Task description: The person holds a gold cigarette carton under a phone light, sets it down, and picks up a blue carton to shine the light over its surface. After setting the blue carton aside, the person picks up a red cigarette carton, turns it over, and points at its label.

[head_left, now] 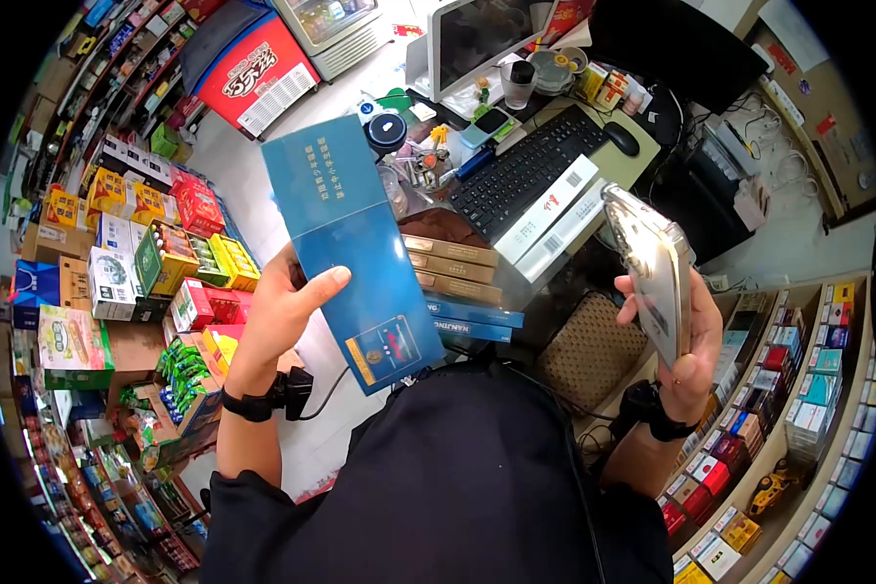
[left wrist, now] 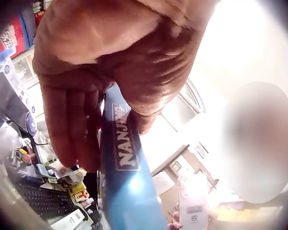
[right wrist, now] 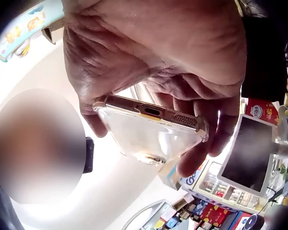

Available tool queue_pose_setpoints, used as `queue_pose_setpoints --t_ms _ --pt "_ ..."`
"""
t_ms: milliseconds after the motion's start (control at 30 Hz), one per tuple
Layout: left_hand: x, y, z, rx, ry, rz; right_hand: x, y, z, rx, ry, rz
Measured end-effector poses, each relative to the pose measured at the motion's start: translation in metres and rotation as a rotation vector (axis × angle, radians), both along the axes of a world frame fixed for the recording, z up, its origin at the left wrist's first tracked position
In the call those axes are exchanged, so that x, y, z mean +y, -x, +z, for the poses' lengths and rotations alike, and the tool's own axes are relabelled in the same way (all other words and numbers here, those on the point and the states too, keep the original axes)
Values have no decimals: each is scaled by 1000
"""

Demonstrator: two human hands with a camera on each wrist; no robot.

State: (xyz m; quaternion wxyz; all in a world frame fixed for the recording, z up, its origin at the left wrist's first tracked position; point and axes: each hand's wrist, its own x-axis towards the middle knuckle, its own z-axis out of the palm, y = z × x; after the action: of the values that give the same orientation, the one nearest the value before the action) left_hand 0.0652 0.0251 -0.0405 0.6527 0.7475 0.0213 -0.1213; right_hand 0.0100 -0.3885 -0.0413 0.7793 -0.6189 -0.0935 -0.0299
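Observation:
My left hand (head_left: 274,316) grips a long blue cigarette carton (head_left: 360,268) by its side, thumb across the broad face. NANJING is printed along the narrow edge of this carton (left wrist: 127,191) in the left wrist view. My right hand (head_left: 703,341) holds a smartphone (head_left: 657,277) in a see-through case, tilted up on the right, with a bright light at its top end. From the right wrist, the phone (right wrist: 151,127) shows its charging port between thumb and fingers. Below the carton lie blue NANJING cartons (head_left: 472,319) and brown-gold cartons (head_left: 453,268).
White cartons (head_left: 552,219) lie in front of a keyboard (head_left: 526,167) and a mouse (head_left: 621,139). A monitor (head_left: 482,49) stands behind. On the left are stacked drink boxes (head_left: 117,263); on the right, shelves (head_left: 798,409) of cigarette packs. A patterned stool seat (head_left: 592,352) is below.

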Motion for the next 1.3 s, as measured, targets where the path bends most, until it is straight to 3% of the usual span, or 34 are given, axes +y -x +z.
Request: queue_pose_setpoints --t_ms 133,267,500,600,633,733,867,1033,1300 --pt "-3 -13 -4 52 26 -53 -14 6 -4 36 87 -76" --pt "-30 -47 -13 40 -44 -247 -30 14 -13 26 100 -170" --pt "-129 -120 -84 208 -125 -427 -49 34 -26 29 6 -225" --pt "-172 -147 -120 257 4 -491 -56 46 -30 42 -32 -272" --pt "-187 -149 -125 224 53 -449 -57 50 -31 45 -46 -297" --pt "-219 -161 -124 145 -114 -459 -65 62 -37 78 -70 -349" --pt "-246 -195 -172 -103 -307 -398 -73 75 -40 104 -91 -434" --pt "-259 -217 -202 -220 -495 -365 -85 83 -51 94 -127 -467" --pt "-248 -219 -206 -223 -606 -438 -91 72 -57 100 -113 -437"
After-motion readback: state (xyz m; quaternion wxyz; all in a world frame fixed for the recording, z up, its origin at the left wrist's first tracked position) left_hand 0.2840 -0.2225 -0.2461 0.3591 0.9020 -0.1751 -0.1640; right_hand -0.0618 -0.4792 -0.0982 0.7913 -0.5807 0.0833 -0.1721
